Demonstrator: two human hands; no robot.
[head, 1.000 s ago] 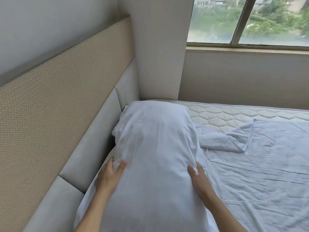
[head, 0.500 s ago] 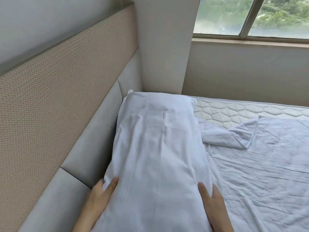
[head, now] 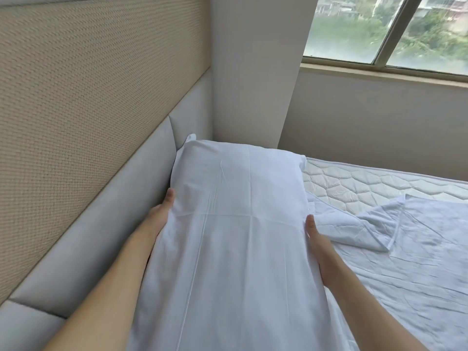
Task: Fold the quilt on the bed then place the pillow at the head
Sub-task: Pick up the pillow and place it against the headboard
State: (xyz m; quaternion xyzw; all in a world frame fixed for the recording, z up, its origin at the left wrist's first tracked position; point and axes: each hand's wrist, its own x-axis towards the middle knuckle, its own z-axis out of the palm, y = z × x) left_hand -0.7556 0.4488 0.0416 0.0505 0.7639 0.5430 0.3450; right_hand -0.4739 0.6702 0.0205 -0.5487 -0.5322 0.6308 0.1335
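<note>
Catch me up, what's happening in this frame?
A person is setting a white pillow at the head of the bed, alongside the padded headboard. The left hand presses flat against the pillow's headboard side and the right hand against its other side, fingers straight. The pillow's far end sits near the wall corner. To the right, the quilt lies flat and creased with one corner turned back, leaving a strip of bare mattress showing below the window.

A padded headboard [head: 106, 198] ran along the left; a window [head: 390, 31] sat above the far wall [head: 367, 127], beside a pillar [head: 253, 72].
</note>
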